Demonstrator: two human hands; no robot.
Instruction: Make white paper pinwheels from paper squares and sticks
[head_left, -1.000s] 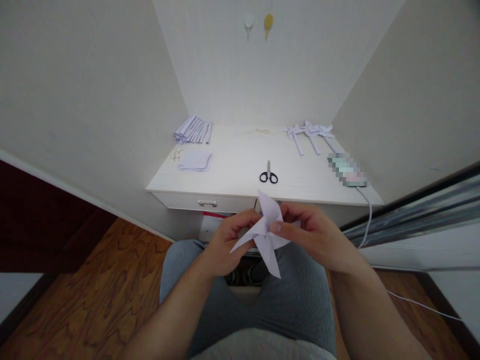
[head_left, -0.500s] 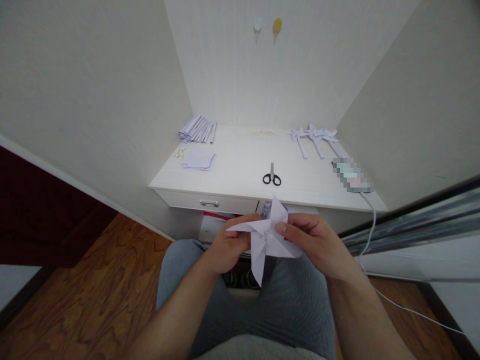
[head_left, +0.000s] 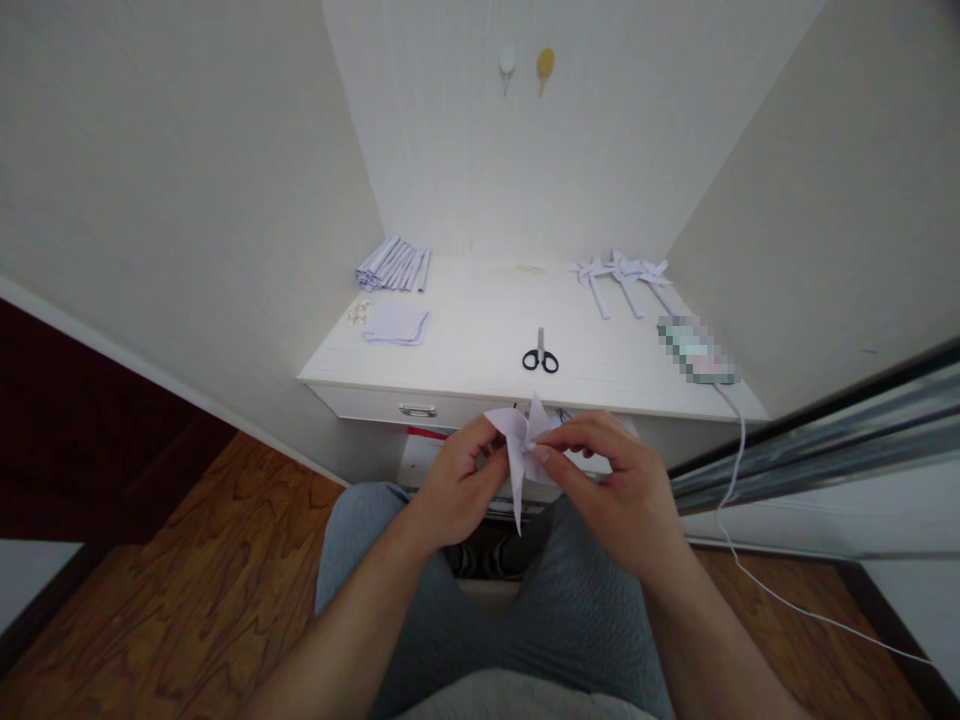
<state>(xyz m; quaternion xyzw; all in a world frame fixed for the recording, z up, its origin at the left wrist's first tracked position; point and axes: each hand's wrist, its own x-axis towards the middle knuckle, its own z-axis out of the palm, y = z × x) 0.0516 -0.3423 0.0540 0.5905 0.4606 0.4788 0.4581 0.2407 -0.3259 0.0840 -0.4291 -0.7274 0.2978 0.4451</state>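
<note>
Between my hands, above my lap and just in front of the desk edge, is a white paper pinwheel with pointed blades. My left hand is closed behind its left side, the fingertips partly hidden by the paper. My right hand pinches near the pinwheel's centre with thumb and index finger. Beyond them on the desk lie scissors with black handles, their blades pointing away.
The white desk holds rolled paper sticks, folded paper sheets and small pale pieces at left. Several pinwheels on sticks lie at back right, near a blurred-out device with a white cable.
The pinwheel has turned more edge-on and tilted between my hands. My right thumb and finger have shifted from a blade to its centre. The view has moved slightly.
</note>
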